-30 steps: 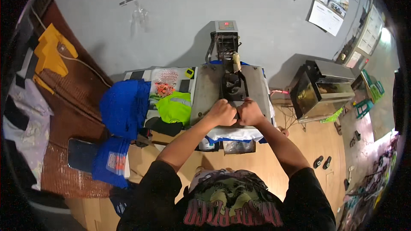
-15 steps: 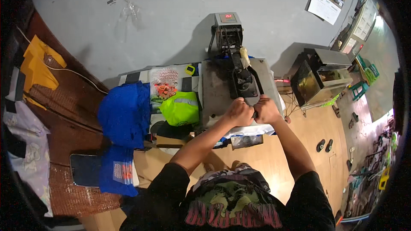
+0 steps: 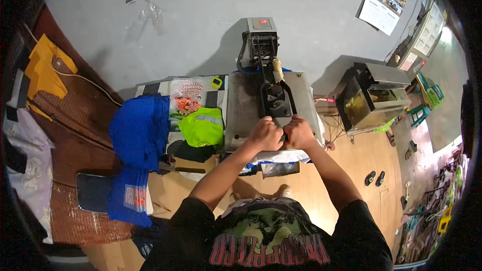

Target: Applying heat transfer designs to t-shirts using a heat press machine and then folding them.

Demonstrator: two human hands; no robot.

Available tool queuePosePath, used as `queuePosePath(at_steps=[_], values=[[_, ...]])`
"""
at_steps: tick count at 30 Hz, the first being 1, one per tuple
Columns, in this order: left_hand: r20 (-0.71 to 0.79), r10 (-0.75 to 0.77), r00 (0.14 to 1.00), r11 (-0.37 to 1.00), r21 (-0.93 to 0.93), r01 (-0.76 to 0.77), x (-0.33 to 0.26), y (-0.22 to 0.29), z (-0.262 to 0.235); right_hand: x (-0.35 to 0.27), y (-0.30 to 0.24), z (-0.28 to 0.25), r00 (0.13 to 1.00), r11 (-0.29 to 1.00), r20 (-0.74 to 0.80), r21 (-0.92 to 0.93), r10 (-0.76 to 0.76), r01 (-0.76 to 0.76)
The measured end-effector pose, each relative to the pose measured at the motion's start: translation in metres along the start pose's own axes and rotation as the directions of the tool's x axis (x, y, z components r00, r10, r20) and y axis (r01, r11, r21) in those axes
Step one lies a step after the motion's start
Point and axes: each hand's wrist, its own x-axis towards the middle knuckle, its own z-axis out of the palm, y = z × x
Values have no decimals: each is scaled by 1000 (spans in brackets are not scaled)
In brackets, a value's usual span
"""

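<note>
Both my hands are closed round the handle of a heat press (image 3: 243,103), at the near end of its two black lever bars (image 3: 290,99). My left hand (image 3: 265,134) and my right hand (image 3: 299,133) sit side by side, fists over the bar, which they mostly hide. The grey upper plate lies low over white cloth (image 3: 273,156) and blue fabric that stick out at the front edge. At the back, the control box (image 3: 262,24) shows a lit red display. A small clear-wrapped bundle (image 3: 280,169) hangs or rests below the press's front; its contents are unclear.
Left of the press lie a neon-yellow garment (image 3: 202,126), a printed transfer sheet (image 3: 187,95), a small yellow timer (image 3: 216,83) and a blue fabric pile (image 3: 139,130). Blue printed garments (image 3: 130,198) lie lower left beside a dark tablet-like slab (image 3: 93,191). A fish tank (image 3: 364,100) stands right.
The lever bars look lower and flatter toward the plate, with both hands still gripping. My view has shifted slightly, so the surroundings sit a little further left.
</note>
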Motion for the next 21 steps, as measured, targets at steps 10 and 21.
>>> queuePosePath(at_steps=[10,21], values=[[20,-67,998,996,58,66,2,8,-3,-2,7,0,995,999,99,43,-33,29],[55,-129,990,991,28,127,1,12,-6,-2,7,3,992,999,122,41,1,-6]])
